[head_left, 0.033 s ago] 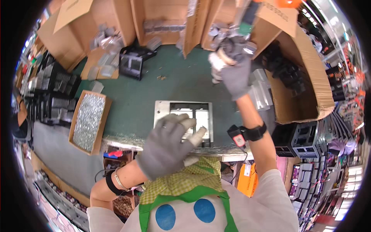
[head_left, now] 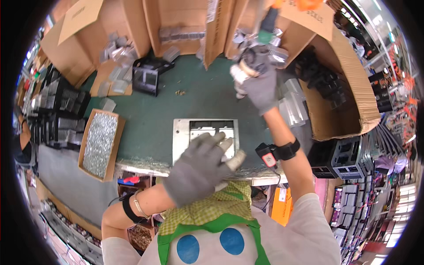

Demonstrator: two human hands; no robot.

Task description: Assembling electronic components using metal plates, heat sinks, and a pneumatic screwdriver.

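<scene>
"Where is the pale metal panel (head_left: 179, 141) lying in the head view?"

"It's lying flat on the green tabletop (head_left: 145, 128), and the gloved left hand (head_left: 198, 170) is covering its nearer middle part."

"Is that hand gripping anything?"

"No, it's opening out, fingers spreading over the panel. I can't tell whether the palm is pressing on it."

"And the right hand (head_left: 259, 88)?"

"That one is sitting beyond the panel's far right corner, well apart from it. Its gloved fingers are curling around the lower end of a dark tool with a green collar (head_left: 265, 37), though blur is hiding the exact grip."

"What else is standing around the panel?"

"Left of it, a small carton (head_left: 115, 148) is holding silvery pieces (head_left: 100, 143). Beyond its far left corner, a black frame (head_left: 145, 79) is resting. To its right, clear plastic pieces (head_left: 292, 104) are lying near a big cardboard box (head_left: 360, 84) that is holding black parts (head_left: 324, 81)."
</scene>
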